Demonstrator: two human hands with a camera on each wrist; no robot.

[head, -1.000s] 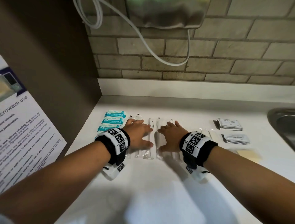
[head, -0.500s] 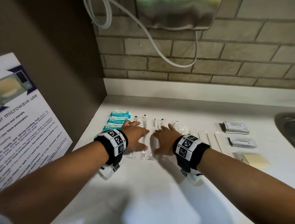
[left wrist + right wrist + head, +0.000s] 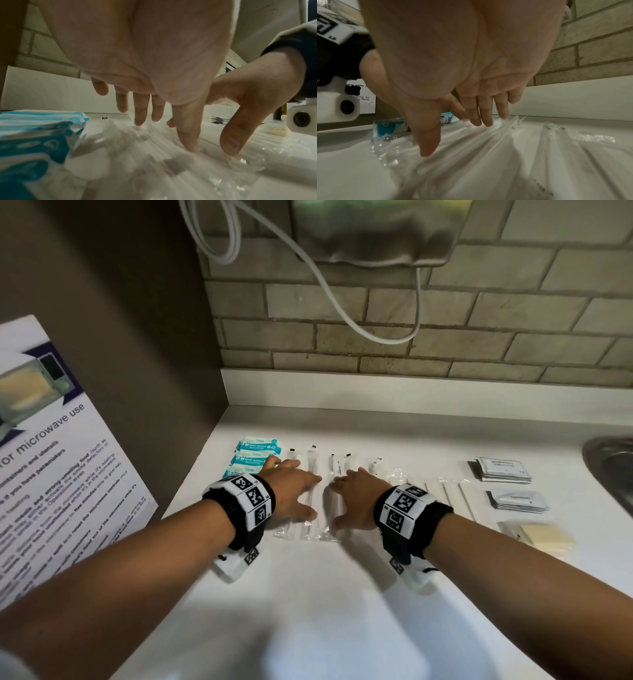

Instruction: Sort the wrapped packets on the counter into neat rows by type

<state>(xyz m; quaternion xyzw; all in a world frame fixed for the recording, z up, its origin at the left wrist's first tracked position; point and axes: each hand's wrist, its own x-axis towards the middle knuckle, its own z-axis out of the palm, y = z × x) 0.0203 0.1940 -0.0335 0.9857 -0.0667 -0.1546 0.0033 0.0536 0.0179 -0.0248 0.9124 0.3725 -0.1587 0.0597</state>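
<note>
Several long clear-wrapped packets (image 3: 310, 494) lie side by side on the white counter (image 3: 308, 594). My left hand (image 3: 291, 491) lies flat on the left ones, fingers straight (image 3: 188, 136). My right hand (image 3: 356, 498) lies flat on the packets just to the right, its fingers (image 3: 481, 115) pressing the crinkled wrap (image 3: 488, 155). Blue-and-white packets (image 3: 255, 455) are stacked in a column at the far left. More clear packets (image 3: 452, 494) run off to the right of my right hand.
At the right are two stacks of white sachets (image 3: 503, 470) (image 3: 519, 501) and a yellow wrapped packet (image 3: 541, 537). A steel sink (image 3: 613, 470) sits at the right edge. A brown side panel with a microwave notice (image 3: 51, 474) bounds the left, a brick wall the back.
Both hands stay flat on the clear packets; they have drawn closer together and the packets under them lie tighter. The camera has shifted slightly.
</note>
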